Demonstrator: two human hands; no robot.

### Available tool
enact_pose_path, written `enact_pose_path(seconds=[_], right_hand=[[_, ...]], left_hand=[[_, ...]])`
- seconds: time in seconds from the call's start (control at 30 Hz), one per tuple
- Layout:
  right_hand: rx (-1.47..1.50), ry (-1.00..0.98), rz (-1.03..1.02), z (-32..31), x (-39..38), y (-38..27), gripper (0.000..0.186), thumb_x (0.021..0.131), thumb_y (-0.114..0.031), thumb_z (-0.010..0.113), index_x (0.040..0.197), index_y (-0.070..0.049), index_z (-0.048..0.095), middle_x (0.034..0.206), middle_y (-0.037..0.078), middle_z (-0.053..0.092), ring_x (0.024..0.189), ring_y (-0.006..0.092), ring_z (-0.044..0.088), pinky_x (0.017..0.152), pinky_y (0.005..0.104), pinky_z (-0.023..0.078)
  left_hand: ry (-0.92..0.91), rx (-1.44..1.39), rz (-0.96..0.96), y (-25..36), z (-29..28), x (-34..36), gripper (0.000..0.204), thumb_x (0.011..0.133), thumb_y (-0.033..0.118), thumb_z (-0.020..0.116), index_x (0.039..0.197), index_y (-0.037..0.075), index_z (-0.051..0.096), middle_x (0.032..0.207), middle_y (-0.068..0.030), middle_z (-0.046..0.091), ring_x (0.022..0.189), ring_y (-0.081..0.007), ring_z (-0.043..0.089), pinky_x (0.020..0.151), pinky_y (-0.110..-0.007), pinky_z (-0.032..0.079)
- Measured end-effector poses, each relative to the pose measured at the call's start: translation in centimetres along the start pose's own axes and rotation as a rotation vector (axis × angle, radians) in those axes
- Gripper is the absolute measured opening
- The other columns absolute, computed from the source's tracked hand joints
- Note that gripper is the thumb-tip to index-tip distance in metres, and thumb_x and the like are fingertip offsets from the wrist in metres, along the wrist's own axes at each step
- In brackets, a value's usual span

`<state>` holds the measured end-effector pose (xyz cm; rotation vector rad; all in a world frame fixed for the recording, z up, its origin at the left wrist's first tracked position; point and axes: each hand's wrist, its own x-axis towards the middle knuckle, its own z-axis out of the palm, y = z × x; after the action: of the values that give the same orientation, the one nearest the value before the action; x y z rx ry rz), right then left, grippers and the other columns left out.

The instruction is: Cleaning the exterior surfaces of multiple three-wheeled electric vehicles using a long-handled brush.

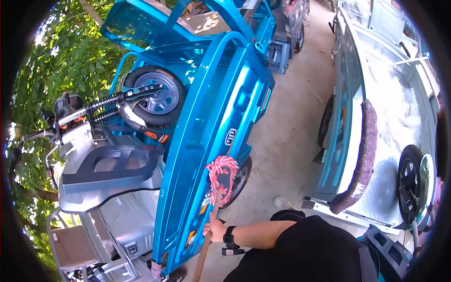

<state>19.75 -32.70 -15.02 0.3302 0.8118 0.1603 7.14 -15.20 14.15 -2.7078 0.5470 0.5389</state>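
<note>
My left hand [214, 229], with a black band at the wrist, is closed round the wooden handle [203, 251] of a mop. The fringed pink-and-white mop head [220, 169] lies against the side of a bright blue cargo tricycle body [197, 122], above a partly hidden wheel [240, 181]. My bare forearm comes in from a black sleeve at the lower middle. My right hand is not in view.
Silver tricycle parts [112, 221] and a spare wheel [155, 98] are at the left, before leafy trees. A concrete aisle [291, 117] runs between vehicles. At the right stands a white cargo bed [390, 108] with a purple padded roll [357, 169] and a wheel [408, 183].
</note>
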Motion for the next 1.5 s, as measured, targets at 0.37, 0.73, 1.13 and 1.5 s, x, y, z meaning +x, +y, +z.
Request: enact_pose_path(seconds=[0.37, 0.73, 1.13, 1.5], right_hand=[[0.005, -0.048, -0.344, 2.1, -0.8, -16.1, 0.036, 0.083, -0.045, 0.047, 0.076, -0.013, 0.032, 0.055, -0.002, 0.024, 0.041, 0.0096, 0.027, 0.037, 0.0231, 0.026], [-0.247, 0.013, -0.717, 7.3, -8.9, -38.9, 0.035, 0.086, -0.04, 0.044, 0.085, -0.006, 0.038, 0.062, 0.003, 0.036, 0.044, 0.0126, 0.034, 0.037, 0.0266, 0.034], [-0.484, 0.091, -1.001, 10.2, -16.4, -36.6, 0.025, 0.087, -0.028, 0.044, 0.08, -0.005, 0.039, 0.054, 0.002, 0.037, 0.039, 0.0134, 0.037, 0.034, 0.0275, 0.034], [-0.307, -0.23, -0.838, 11.7, -12.9, -36.0, 0.021, 0.086, -0.03, 0.047, 0.08, -0.014, 0.035, 0.054, -0.001, 0.033, 0.039, 0.0095, 0.034, 0.033, 0.0247, 0.032]], left_hand=[[0.104, -0.104, 0.114, 7.9, 4.1, 10.7, 0.03, 0.081, 0.031, 0.05, 0.097, 0.007, 0.051, 0.067, -0.0204, 0.057, 0.06, -0.0371, 0.057, 0.053, -0.046, 0.044], [-0.092, -0.803, 0.516, 22.5, 8.2, 22.5, 0.04, 0.082, 0.026, 0.05, 0.113, 0.001, 0.043, 0.093, -0.0261, 0.054, 0.086, -0.0409, 0.052, 0.071, -0.043, 0.041], [-0.415, -0.759, 0.412, 22.9, 4.2, 20.6, 0.042, 0.077, 0.02, 0.057, 0.113, 0.004, 0.042, 0.079, -0.0148, 0.052, 0.073, -0.0288, 0.054, 0.066, -0.037, 0.042], [-0.05, -0.319, 0.582, 21.5, 1.1, 21.4, 0.026, 0.084, 0.024, 0.049, 0.099, 0.007, 0.037, 0.055, -0.0094, 0.051, 0.041, -0.0256, 0.05, 0.038, -0.034, 0.039]])
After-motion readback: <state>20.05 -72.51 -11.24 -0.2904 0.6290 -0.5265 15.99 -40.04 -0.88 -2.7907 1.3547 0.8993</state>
